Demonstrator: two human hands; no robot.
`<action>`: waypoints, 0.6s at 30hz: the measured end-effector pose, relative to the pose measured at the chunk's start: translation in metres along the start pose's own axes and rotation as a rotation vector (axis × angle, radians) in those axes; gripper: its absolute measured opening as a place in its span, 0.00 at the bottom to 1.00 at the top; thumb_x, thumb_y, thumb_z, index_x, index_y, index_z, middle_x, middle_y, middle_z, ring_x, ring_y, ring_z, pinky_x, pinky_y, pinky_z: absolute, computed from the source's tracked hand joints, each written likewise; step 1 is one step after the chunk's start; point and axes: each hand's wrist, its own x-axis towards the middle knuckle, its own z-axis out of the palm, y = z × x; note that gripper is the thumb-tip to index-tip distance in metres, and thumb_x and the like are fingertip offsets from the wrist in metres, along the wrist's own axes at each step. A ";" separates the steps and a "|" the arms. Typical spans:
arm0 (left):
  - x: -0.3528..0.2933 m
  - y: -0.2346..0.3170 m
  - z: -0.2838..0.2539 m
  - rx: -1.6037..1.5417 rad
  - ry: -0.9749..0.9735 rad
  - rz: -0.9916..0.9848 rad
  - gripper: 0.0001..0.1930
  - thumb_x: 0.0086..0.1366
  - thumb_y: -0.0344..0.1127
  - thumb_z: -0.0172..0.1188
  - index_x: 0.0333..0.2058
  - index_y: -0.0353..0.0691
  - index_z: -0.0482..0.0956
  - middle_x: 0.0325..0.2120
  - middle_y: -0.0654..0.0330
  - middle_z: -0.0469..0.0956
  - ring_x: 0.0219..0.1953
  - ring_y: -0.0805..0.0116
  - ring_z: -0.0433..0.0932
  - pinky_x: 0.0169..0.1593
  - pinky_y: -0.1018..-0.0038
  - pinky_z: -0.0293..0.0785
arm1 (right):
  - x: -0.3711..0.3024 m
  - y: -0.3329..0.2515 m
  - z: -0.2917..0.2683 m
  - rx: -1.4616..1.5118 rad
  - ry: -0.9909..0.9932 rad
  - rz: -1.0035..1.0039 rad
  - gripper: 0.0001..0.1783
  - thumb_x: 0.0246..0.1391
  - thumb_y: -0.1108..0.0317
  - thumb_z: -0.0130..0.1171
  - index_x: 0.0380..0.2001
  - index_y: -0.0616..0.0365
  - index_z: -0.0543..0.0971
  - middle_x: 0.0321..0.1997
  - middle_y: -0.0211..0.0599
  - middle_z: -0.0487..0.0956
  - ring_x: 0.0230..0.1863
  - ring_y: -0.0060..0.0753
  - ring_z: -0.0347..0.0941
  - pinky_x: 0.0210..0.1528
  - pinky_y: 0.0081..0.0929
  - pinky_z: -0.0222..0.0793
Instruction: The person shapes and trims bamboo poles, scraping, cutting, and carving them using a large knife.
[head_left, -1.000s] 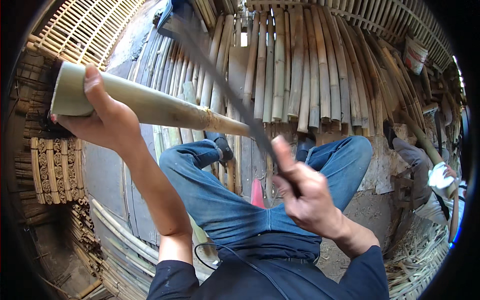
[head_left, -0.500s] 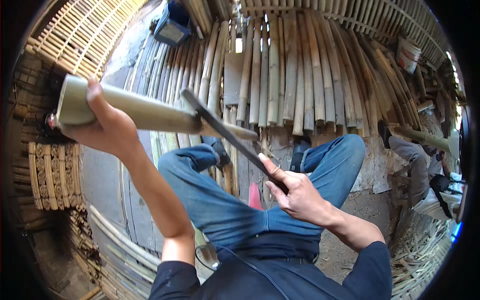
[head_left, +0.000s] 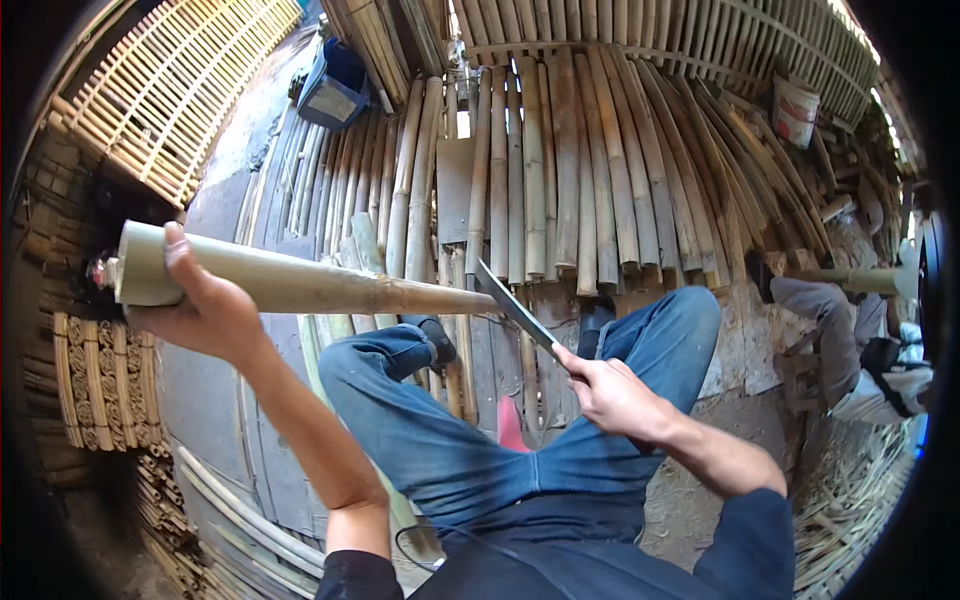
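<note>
Holding a bamboo pole (head_left: 290,283) tight, the left hand (head_left: 205,310) kept it level. The right hand (head_left: 612,398) gripped a knife (head_left: 512,305), blade touching the pole's tip.

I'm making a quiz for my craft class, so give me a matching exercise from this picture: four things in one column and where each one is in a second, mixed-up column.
Things:
1. bamboo pole
2. knife
3. white bucket
4. blue box

Places:
A. top right, among stacked bamboo
B. held in the right hand, blade at the pole's narrow end
C. gripped near its thick end by the left hand
D. top left, beside the woven bamboo panel

Pairs: 1-C, 2-B, 3-A, 4-D
</note>
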 end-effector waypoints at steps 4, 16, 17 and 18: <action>0.017 -0.013 -0.010 -0.016 0.005 0.017 0.25 0.57 0.38 0.67 0.45 0.26 0.69 0.39 0.47 0.77 0.32 0.63 0.80 0.36 0.71 0.82 | -0.042 -0.048 -0.024 0.223 0.418 -0.160 0.38 0.59 0.76 0.56 0.71 0.63 0.55 0.23 0.46 0.77 0.22 0.31 0.75 0.31 0.25 0.72; 0.006 -0.013 -0.029 -0.161 -0.106 -0.031 0.24 0.64 0.43 0.56 0.47 0.24 0.70 0.38 0.47 0.77 0.36 0.61 0.79 0.39 0.66 0.80 | 0.066 -0.012 0.044 0.600 0.603 -0.053 0.19 0.64 0.57 0.54 0.40 0.67 0.77 0.18 0.37 0.74 0.20 0.24 0.69 0.25 0.30 0.65; 0.003 -0.013 -0.032 -0.157 -0.102 -0.053 0.24 0.65 0.44 0.55 0.46 0.24 0.70 0.38 0.47 0.76 0.35 0.60 0.79 0.38 0.66 0.80 | 0.072 -0.007 0.053 0.629 0.552 0.024 0.19 0.64 0.56 0.54 0.41 0.65 0.76 0.19 0.40 0.76 0.21 0.28 0.72 0.25 0.32 0.66; 0.000 -0.009 -0.034 -0.151 -0.102 -0.051 0.24 0.65 0.45 0.54 0.45 0.24 0.71 0.38 0.46 0.76 0.35 0.59 0.78 0.38 0.66 0.80 | 0.079 0.000 0.068 0.618 0.532 0.064 0.19 0.64 0.56 0.54 0.43 0.64 0.76 0.19 0.41 0.76 0.21 0.30 0.73 0.25 0.34 0.66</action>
